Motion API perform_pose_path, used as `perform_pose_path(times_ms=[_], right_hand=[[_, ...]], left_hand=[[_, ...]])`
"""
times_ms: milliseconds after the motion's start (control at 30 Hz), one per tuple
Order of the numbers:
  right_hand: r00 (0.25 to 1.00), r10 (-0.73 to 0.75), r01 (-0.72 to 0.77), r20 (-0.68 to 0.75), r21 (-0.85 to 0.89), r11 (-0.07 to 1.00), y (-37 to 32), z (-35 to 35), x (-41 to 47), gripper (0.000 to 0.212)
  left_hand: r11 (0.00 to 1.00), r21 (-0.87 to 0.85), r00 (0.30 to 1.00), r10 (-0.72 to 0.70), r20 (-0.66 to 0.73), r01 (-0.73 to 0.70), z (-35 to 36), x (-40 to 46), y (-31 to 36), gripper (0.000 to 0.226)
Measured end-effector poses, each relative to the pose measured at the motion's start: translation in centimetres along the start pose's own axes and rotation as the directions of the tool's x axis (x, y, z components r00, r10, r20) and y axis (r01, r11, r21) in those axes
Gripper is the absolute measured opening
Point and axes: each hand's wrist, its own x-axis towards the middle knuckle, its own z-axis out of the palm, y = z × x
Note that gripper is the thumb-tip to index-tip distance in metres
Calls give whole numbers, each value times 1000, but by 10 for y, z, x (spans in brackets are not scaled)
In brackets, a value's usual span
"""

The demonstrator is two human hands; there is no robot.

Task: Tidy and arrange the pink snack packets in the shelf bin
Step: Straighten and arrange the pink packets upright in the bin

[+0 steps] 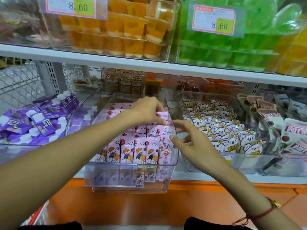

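A pink snack packet (162, 115) is pinched by the curled fingers of the left hand (147, 110), above the packets standing in the clear bin (172, 130). Just right of that grip, the right hand (191, 138) is held spread and empty at the bin's right wall.

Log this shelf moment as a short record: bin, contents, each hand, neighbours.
bin: clear bin, front overhanging the shelf edge
contents: pink snack packets, upright in rows
left hand: left hand pinching packets at the bin's rear right
right hand: right hand open at the bin's right wall
neighbours: purple pouches left, koala packets right
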Motion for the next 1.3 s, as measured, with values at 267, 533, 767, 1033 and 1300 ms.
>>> perform_pose_path(times_ms=[267,533,767,1033,1300], right_hand=[[1000,-3,3,8,-6,1000,5,-1,2,36],[1000,2,-2,3,7,1000,9,-3,1,35],[1000,13,-13,-9,7,1000,6,-4,0,26],[937,-111,165,-330,140,976,-23,-1,3,30],[968,-216,241,-124,255,936,-57,30,5,33]], left_hand=[[995,-65,990,81,116,-74,11,-7,-21,41],[989,-120,987,105,120,-91,4,-18,-12,22],[961,-272,988,4,-157,-47,-4,-28,4,16],[663,-699,805,-243,-542,-270,-29,-85,21,6],[506,-802,810,-295,-507,-317,-23,-124,17,13]])
